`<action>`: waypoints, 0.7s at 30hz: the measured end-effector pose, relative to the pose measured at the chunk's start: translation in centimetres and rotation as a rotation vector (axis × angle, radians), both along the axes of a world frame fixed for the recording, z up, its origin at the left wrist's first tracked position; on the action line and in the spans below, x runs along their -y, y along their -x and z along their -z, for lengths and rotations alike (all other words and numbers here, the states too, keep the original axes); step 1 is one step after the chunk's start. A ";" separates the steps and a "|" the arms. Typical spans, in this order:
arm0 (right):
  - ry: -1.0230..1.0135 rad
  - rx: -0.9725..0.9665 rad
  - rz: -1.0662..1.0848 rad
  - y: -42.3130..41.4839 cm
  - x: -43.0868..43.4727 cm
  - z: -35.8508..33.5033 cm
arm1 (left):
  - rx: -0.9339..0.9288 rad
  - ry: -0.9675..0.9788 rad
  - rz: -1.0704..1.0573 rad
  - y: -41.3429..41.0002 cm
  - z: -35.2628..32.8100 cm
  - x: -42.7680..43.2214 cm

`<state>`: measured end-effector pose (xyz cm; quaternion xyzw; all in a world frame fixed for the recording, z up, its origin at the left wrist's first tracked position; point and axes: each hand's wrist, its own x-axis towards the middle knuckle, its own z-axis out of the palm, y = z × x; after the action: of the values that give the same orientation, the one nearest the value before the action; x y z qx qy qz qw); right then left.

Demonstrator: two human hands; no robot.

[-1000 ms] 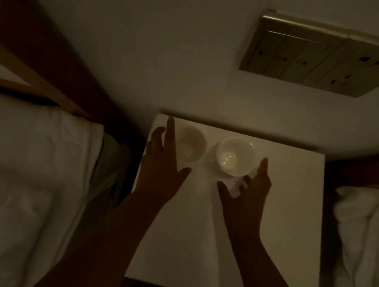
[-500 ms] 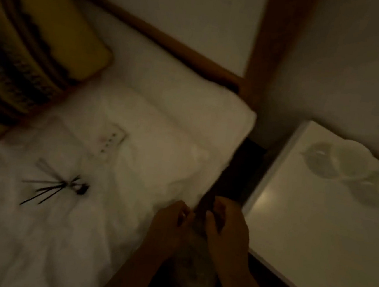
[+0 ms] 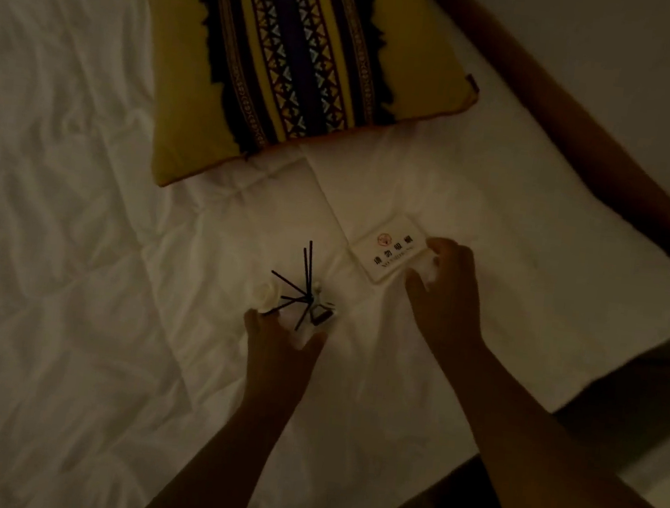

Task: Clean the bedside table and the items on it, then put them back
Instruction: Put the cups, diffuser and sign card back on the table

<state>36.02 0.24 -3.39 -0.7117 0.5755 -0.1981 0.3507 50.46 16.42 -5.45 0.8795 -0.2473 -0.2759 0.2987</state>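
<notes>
Dimly lit, one reed diffuser (image 3: 310, 305) and one white sign card (image 3: 390, 248) lie on the bed (image 3: 78, 224). One left hand (image 3: 281, 346) clasps the diffuser's base; one right hand (image 3: 444, 291) pinches the card's right edge.

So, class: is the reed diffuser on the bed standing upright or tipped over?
Upright: the reed diffuser has sticks fanning upward, with the left hand around its base.

Dim room (white bed (image 3: 78, 224), wooden headboard (image 3: 569, 126)).
</notes>
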 end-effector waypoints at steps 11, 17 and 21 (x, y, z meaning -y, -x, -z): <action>-0.257 -0.207 -0.048 -3.9 3.4 1.6 | -0.019 0.181 0.160 -1.5 1.8 3.1; -0.526 0.224 0.222 2.0 1.0 0.0 | -0.067 0.051 0.271 -0.6 0.3 3.4; -0.591 0.524 0.378 10.9 -1.8 -1.7 | -0.035 0.078 0.420 4.6 -2.0 4.3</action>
<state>25.15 2.00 -1.65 -0.3885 0.6192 -0.2598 0.6310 45.87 12.17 -3.44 0.7915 -0.4305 -0.3374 0.2726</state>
